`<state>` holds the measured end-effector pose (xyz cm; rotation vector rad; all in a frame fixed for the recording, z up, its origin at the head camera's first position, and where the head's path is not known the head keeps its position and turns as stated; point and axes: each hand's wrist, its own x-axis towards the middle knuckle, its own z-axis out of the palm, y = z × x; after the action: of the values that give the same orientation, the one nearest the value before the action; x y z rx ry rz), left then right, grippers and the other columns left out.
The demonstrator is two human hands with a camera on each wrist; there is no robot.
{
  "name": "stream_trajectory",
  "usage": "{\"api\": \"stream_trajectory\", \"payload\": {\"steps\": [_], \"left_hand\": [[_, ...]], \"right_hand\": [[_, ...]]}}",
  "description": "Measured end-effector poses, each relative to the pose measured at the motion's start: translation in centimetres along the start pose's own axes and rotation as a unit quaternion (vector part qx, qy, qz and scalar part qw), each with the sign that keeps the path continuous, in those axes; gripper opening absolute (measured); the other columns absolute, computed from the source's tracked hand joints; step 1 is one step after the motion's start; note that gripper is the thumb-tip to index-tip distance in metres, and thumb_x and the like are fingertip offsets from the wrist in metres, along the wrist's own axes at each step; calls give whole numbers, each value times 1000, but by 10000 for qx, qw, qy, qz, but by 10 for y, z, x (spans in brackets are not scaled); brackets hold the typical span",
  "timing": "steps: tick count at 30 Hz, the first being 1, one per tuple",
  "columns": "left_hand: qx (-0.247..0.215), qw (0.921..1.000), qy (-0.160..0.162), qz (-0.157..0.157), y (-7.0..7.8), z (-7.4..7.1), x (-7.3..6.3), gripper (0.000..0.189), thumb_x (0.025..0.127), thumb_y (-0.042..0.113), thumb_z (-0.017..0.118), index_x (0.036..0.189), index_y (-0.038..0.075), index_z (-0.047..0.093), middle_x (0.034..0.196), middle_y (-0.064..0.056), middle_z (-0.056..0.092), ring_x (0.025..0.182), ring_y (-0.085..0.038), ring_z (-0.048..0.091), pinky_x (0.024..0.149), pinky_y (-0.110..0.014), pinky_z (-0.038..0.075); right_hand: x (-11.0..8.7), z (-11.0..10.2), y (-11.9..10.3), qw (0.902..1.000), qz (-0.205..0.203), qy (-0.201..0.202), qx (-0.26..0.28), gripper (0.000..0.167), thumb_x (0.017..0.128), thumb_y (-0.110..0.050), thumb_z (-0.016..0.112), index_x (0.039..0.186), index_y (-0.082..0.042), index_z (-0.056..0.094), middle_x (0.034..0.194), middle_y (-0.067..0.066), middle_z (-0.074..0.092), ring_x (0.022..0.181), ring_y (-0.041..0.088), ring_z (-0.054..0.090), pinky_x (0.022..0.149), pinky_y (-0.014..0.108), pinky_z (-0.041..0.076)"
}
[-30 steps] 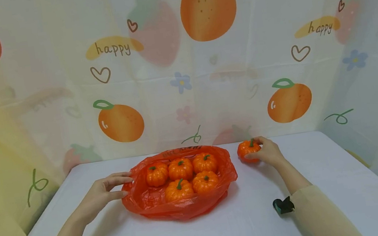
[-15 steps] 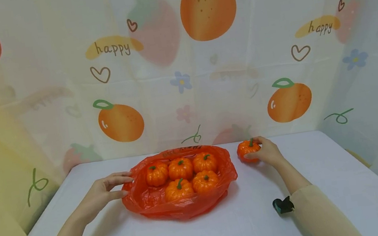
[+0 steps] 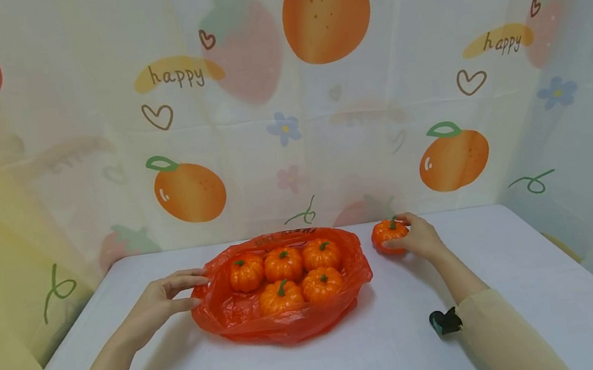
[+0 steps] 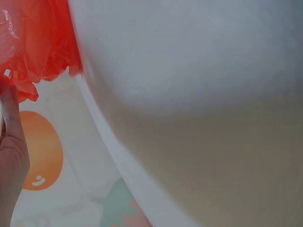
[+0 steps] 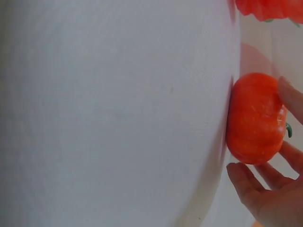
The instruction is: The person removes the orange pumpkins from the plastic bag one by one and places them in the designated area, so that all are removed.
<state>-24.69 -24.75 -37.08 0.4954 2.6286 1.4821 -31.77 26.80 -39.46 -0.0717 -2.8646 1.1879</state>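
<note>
Red plastic forms an open bag [image 3: 288, 331] just right of the left hand [image 3: 149, 308] in the head view; relaxed fingers touch its rim, seemingly steadying it around five glossy orange pumpkins [image 3: 283, 267]. The right hand [image 3: 422, 238] grips a ribbed, green-stemmed orange pumpkin [image 3: 383, 235] at its left. Left wrist view: fingertips touch the bag ahead. Right wrist view: that pumpkin lies between thumb and fingers, apparently for balance.

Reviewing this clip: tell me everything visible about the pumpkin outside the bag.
The pumpkin is small, squat and ribbed, glossy orange-red and plastic-looking, with a short green stem. It sits upright on the white table, near the far edge, right of the red bag and apart from it. The right hand holds it, thumb in front, fingers reaching round behind.
</note>
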Motion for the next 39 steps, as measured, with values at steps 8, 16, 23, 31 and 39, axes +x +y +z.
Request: {"api": "stream_trajectory", "payload": {"steps": [8,16,23,31,39], "left_hand": [[-1,10000,-11,32,-1,0,0,35,90,19,69,122,7,68,144,-19,52,109,25,43,88,-17,50],[-1,10000,-14,20,-1,0,1,35,89,19,70,122,7,68,144,-19,52,108,25,42,88,-17,50],[6,10000,-15,73,-1,0,1,35,90,18,69,122,6,68,144,-20,52,109,25,44,88,-16,50],[67,9999,3,117,-1,0,0,34,90,18,69,122,6,68,144,-20,52,109,25,44,88,-16,50],[103,9998,25,164,0,0,-1,33,90,17,69,121,7,69,144,-20,52,110,25,44,88,-15,49]], "right_hand": [[-2,-5,-3,9985,-172,499,118,82,86,-36,74,148,3,36,150,32,36,139,48,34,115,61,31],[-1,-10,-8,9924,-226,1192,227,78,86,-36,73,146,3,40,150,32,35,138,49,32,116,60,29],[-1,-13,-20,9830,-429,1663,647,74,87,-34,74,144,1,42,149,27,38,139,43,36,117,54,31],[-8,-16,-43,9781,-578,1693,1067,72,88,-31,73,146,-2,41,151,23,39,137,43,38,114,55,36],[-14,-11,-62,9727,-1001,1450,1511,66,88,-27,74,144,-5,44,150,19,42,139,40,40,116,52,36]]}}
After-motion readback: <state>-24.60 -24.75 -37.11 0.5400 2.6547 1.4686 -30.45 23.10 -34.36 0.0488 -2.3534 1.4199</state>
